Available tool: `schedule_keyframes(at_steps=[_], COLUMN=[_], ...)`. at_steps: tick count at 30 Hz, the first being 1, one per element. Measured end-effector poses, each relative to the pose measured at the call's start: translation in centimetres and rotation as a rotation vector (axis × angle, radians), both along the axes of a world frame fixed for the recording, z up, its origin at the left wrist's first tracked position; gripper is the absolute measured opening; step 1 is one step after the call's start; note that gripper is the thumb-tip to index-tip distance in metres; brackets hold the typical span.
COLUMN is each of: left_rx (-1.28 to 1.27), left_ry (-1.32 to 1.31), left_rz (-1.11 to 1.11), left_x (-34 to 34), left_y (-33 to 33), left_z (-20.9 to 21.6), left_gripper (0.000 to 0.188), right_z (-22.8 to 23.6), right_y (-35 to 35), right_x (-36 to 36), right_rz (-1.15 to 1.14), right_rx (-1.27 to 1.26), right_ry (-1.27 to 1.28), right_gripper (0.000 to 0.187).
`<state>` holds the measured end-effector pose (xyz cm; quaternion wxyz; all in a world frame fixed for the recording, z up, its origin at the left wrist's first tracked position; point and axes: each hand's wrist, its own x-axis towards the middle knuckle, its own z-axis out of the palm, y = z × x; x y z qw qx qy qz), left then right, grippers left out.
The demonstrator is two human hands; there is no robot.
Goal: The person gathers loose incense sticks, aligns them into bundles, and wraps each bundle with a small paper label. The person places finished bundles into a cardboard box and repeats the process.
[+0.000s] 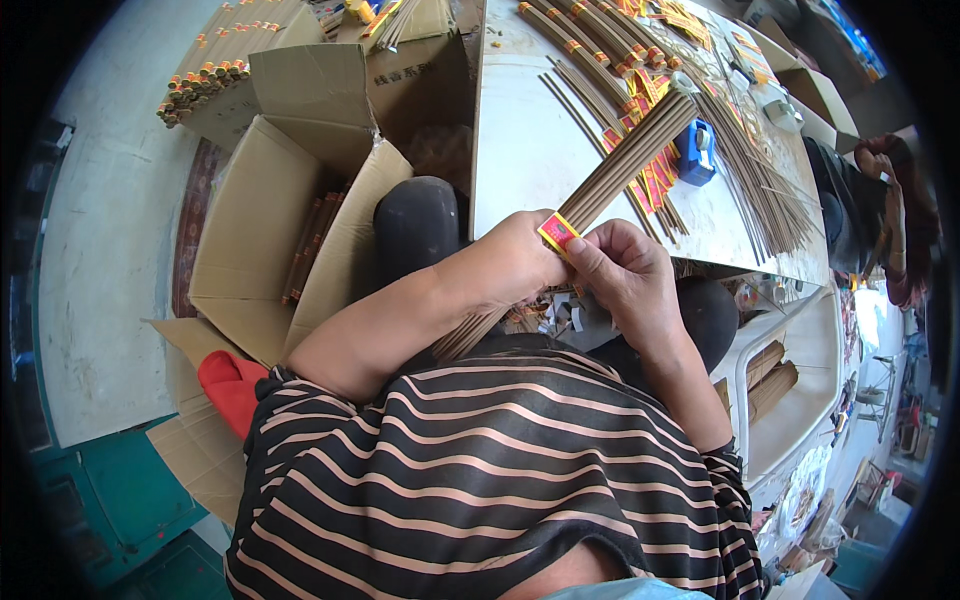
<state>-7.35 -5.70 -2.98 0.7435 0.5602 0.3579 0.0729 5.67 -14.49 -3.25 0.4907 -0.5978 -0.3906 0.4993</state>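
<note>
A bundle of brown incense sticks (622,160) slants across my lap toward the table. My left hand (522,250) is closed round its middle, and the lower ends come out below my wrist. A red and yellow paper label (556,232) lies across the bundle beside my left fingers. My right hand (630,265) pinches the label's right end between thumb and fingers. Just past the bundle, a blue tape dispenser (696,152) stands on the table, close to loose red and yellow labels (655,185).
Finished bundles (570,35) and loose sticks (755,190) lie on the white table (510,130). On the left an open cardboard box (240,230) holds several bundles. More bundles (225,70) are stacked behind it. Another person (880,215) sits at the right.
</note>
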Motion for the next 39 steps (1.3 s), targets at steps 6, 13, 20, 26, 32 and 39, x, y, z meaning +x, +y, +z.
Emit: schedule_keyframes(at_steps=[6, 13, 20, 26, 32, 39], left_rx=[-0.026, 0.016, 0.022, -0.004, -0.030, -0.017], left_ry=[0.047, 0.019, 0.037, 0.052, 0.097, 0.066], left_rz=[-0.035, -0.051, -0.094, -0.129, -0.136, -0.132], left_x=[0.5, 1.1, 2.5, 2.8, 3.0, 3.1], left_y=[0.0, 0.1, 2.1, 2.5, 2.9, 3.3], left_z=[-0.1, -1.3, -3.0, -2.1, -2.1, -2.9], left_gripper=[0.021, 0.010, 0.008, 0.008, 0.004, 0.003], right_z=[-0.8, -0.2, -1.6, -2.7, -2.9, -3.0], right_y=[0.1, 0.2, 2.1, 2.7, 3.0, 3.3], right_x=[-0.2, -0.3, 1.8, 2.5, 2.4, 3.1], right_rz=[-0.094, -0.171, -0.145, -0.176, -0.200, -0.122], right_rx=[0.045, 0.010, -0.029, 0.082, 0.044, 0.015], right_ry=[-0.090, -0.102, -0.093, -0.030, -0.053, -0.088], right_gripper=[0.020, 0.024, 0.026, 0.025, 0.023, 0.024])
